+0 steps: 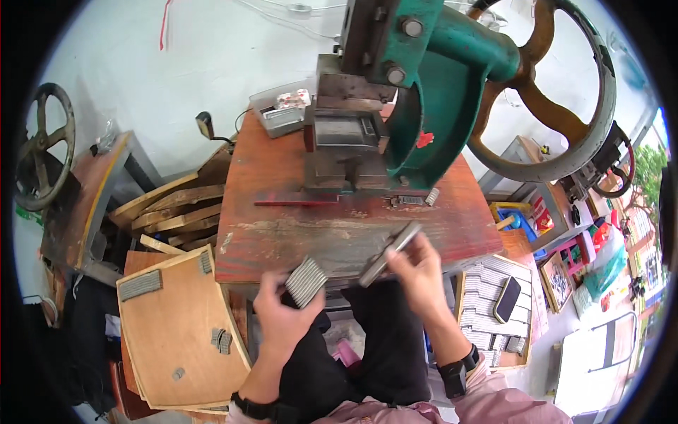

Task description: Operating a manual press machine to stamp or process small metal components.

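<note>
My left hand (281,311) is closed around a small block of ridged grey metal pieces (306,282), held tilted just off the front edge of the wooden table. In my right hand (421,279) is a flat grey metal bar (390,253), gripped near its upper end and slanting down to the left. Both hands are in front of a green hand press (452,106). On the table by the press base lie a few small ridged pieces (411,200) and a thin red stick (296,203).
A shallow wooden tray (176,318) at left holds several ridged pieces. Another tray (522,362) at right carries rows of them and a phone (507,299). A plastic box (281,127) sits at the table's back left. The press's large wheel (600,116) juts out on the right.
</note>
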A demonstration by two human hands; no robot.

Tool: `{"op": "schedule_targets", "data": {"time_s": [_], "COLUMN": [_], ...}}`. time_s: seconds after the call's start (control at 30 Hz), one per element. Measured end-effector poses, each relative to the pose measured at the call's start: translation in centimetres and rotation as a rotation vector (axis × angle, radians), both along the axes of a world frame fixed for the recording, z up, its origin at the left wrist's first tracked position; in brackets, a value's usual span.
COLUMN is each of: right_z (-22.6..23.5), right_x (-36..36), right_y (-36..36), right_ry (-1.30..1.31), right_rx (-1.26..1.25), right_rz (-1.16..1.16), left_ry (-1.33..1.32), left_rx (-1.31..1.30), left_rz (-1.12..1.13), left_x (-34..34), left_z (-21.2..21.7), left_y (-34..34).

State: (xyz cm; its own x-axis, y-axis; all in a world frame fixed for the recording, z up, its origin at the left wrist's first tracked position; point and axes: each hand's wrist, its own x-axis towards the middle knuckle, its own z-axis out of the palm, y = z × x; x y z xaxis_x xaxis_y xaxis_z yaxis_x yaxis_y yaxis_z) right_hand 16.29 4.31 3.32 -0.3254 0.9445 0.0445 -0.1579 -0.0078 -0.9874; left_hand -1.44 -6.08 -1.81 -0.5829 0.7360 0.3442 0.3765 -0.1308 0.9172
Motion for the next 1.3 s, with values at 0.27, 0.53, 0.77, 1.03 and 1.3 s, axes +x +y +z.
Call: {"op": "schedule_targets", "data": {"time_s": [0.27,0.53,0.77,1.03,1.3], "right_z": [-2.2,-2.7,-1.3,0.4,0.5], "right_x": [0.9,-0.5,-1.5,-5.3,-5.7], "right_y": [4.4,4.9,5.2,4.7,4.7], "right_ry": [-0.092,-0.349,-0.212,-0.297,-0.149], "right_rx": [0.186,0.323,0.225,0.596,0.72], "right_rz": [-0.167,-0.166,-0.029,0.119,0.047], "left_ry": [0.227,0.55,0.494,0.325,0.29], "left_rx": [-0.161,-0.322,-0.216,-0.152,-0.146], "left_rz": [-0.061,-0.156,-0.189,-0.1,-0.05], "left_x": [2.0,1.6,1.5,2.1,2.4], "left_z": [0.6,1.5,1.1,0.7,0.5], "left_y": [7.4,7.5,7.3,7.4,7.4]}}
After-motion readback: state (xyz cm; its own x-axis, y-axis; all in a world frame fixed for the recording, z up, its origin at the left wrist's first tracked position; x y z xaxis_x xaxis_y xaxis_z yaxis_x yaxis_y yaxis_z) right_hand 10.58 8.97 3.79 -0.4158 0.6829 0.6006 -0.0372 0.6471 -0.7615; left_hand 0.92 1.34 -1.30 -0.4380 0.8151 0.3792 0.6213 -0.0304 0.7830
